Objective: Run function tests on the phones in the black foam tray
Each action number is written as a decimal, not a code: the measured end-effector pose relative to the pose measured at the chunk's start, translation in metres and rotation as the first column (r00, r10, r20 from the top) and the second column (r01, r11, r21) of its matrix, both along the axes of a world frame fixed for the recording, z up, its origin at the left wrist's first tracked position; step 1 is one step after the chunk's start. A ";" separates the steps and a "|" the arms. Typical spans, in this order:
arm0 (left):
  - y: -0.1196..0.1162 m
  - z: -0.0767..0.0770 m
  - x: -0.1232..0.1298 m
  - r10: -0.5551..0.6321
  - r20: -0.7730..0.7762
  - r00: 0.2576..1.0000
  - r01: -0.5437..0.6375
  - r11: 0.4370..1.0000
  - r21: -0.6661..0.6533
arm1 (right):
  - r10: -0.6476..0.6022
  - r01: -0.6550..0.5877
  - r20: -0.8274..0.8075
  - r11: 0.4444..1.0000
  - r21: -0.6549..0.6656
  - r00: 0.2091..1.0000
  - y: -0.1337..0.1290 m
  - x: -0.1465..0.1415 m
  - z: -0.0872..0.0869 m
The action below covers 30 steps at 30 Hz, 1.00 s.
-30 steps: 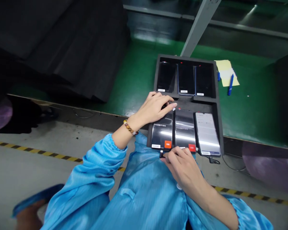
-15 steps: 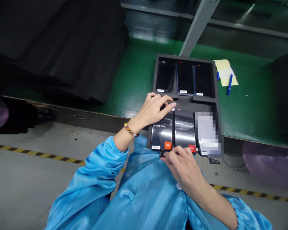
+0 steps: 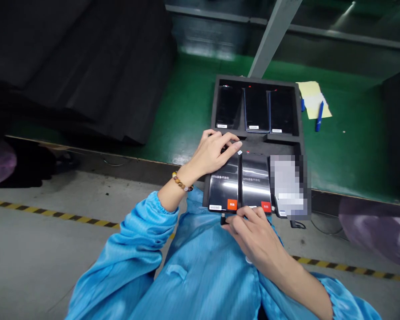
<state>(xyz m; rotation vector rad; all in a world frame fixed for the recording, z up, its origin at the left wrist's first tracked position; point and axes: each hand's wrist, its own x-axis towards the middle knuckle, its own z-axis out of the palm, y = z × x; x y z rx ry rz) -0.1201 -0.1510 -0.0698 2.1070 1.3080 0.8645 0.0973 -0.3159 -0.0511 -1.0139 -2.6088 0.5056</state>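
In the black foam tray [image 3: 300, 146], the near row holds a left phone [image 3: 223, 189], a middle phone [image 3: 256, 186] and a right phone [image 3: 282, 213] whose screen is blurred out. Red squares show on the left and middle screens. My left hand [image 3: 216, 151] rests over the top of the left phone, fingers apart and bent. Below that phone's bottom edge, my right hand [image 3: 250, 226] pinches a small black plug [image 3: 223, 219]; a light metal tip shows between plug and phone.
Three dark phones, one of them blue-edged [image 3: 257, 111], lie in the tray's far row. Right of the tray are yellow paper [image 3: 308, 91] and a blue pen [image 3: 319, 116] on the green table [image 3: 183, 102]. Black cloth [image 3: 120, 66] hangs at the left.
My right hand has moved slightly down with the black plug, and the plug's metal tip now shows below the left phone. My left hand has barely moved.
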 end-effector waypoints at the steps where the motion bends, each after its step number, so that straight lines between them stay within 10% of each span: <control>1: 0.000 0.000 0.000 0.001 -0.001 1.000 -0.001 1.000 0.000 | 0.000 0.000 0.008 1.000 0.001 1.000 0.000 0.000 0.000; 17: -0.003 0.001 0.004 0.063 0.016 0.998 -0.062 0.998 -0.015 | -0.165 0.168 -0.066 0.985 0.047 0.984 0.010 -0.014 0.006; 30: -0.054 -0.018 -0.012 0.263 0.227 0.938 -0.274 0.962 0.020 | -0.442 0.468 -0.236 0.881 0.067 0.866 0.011 0.113 -0.004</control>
